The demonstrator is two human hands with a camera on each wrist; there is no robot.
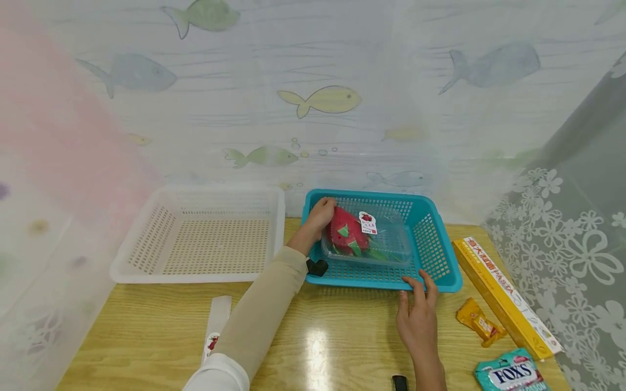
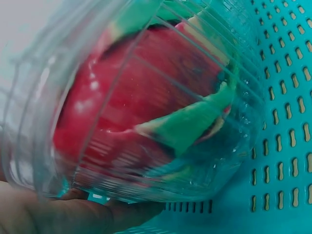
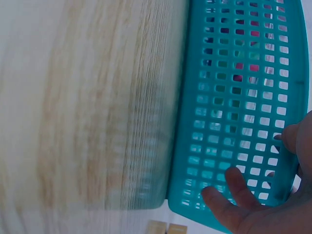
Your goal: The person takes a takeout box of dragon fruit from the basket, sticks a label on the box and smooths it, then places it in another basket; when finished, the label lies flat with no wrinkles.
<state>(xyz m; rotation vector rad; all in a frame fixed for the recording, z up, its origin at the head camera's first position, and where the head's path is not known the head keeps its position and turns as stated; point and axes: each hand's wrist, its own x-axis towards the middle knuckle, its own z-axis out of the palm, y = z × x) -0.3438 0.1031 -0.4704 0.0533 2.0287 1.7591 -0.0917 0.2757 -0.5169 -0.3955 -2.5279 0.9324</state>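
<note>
A red dragon fruit with green scales lies in a clear plastic box bearing a white sticker. The box sits in a blue basket, its left side slightly tilted up. My left hand grips the box's left end; in the left wrist view, fingers show beneath its edge. At the basket's front rim, toward the right, my right hand holds on. Two of its fingers lie against the outer wall in the right wrist view, and others show through the holes from inside.
A white basket stands left of the blue one. A pasta box, an orange-yellow packet and a FOX'S bag lie to the right. A white strip is near my left forearm. A fish-patterned curtain hangs behind.
</note>
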